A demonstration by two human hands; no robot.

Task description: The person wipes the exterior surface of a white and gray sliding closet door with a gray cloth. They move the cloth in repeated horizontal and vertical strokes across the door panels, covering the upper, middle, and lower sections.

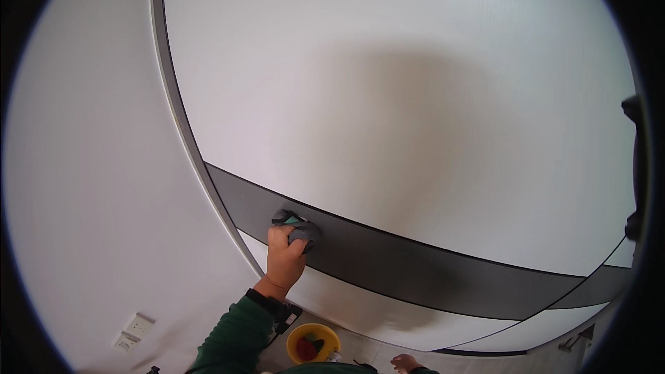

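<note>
My left hand [285, 256] is raised against a large white panel [415, 97] and presses a grey cloth [299, 230], which has a bit of teal showing, onto the dark grey band [415, 270] crossing the panel. The hand is closed on the cloth near the band's left end. A green sleeve and a dark wrist strap cover that forearm. Only the top of my right hand [406, 362] shows at the lower edge, low and away from the panel; what its fingers do is hidden.
A yellow bowl [313, 343] with red and green items sits below on the floor. A white wall socket [135, 330] is on the plain wall at lower left. A grey frame strip [181, 118] edges the panel. A dark object [634, 166] hangs at the far right.
</note>
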